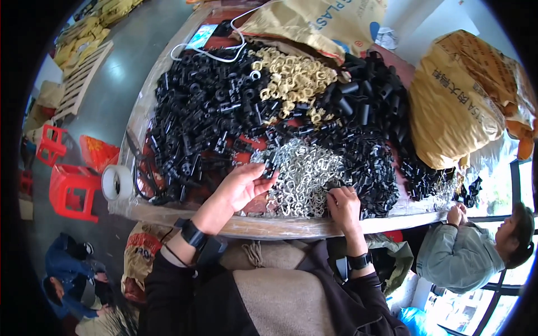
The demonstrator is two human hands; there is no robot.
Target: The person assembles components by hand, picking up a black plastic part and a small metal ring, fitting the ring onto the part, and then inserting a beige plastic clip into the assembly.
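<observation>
From where I stand, the person's left hand (240, 187) is palm partly up over the near middle of the table (280, 228), thumb and fingertips pinching a small black part (270, 168) at the near left edge of a heap of silver metal pieces (305, 176). The right hand (344, 206) is lowered, fingers bent down, where that silver heap meets a pile of little black pieces (380, 182) on the right; whether it grasps anything I cannot tell, as the fingertips are hidden. A broad mound of black fittings (196, 106) spreads over the left side, with cream-coloured rings (297, 78) at the far middle and black tubes (364, 95) to their right. A white cable (216, 57) curls at the far left, near the open mouth of a paper sack (314, 22). At the near left corner a roll of clear tape (116, 182) stands on its edge, near a red stool (73, 190) on the floor. A bulky yellow sack (454, 112) sits on the right, and on the near right a co-worker in a grey-blue jacket (462, 257) has both hands together by the table edge.
</observation>
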